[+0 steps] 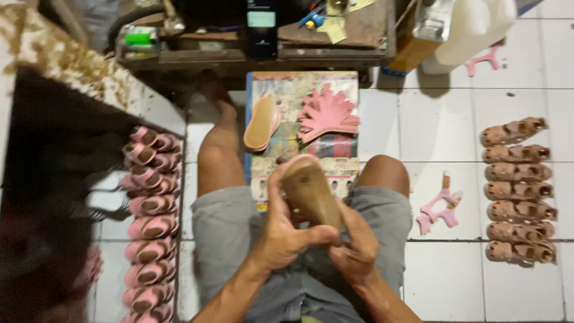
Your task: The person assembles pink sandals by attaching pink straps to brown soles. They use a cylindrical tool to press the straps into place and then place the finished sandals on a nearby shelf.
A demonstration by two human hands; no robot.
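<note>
Both hands wrapped round a brown wooden foot-shaped shoe form (310, 190), held over the lap at 6 o'clock. Left hand (286, 230) curled tight along its left side, thumb under the form. Right hand (354, 251) pinching its lower end, fingers closed. At 12 o'clock, a tan flat shoe sole (261, 124) beside a fan of pink strap pieces (327, 113). At 9 o'clock, a row of pink sandals (147, 227). At 3 o'clock, a row of brown sandals (518, 190) on the white tiled floor (442, 125).
</note>
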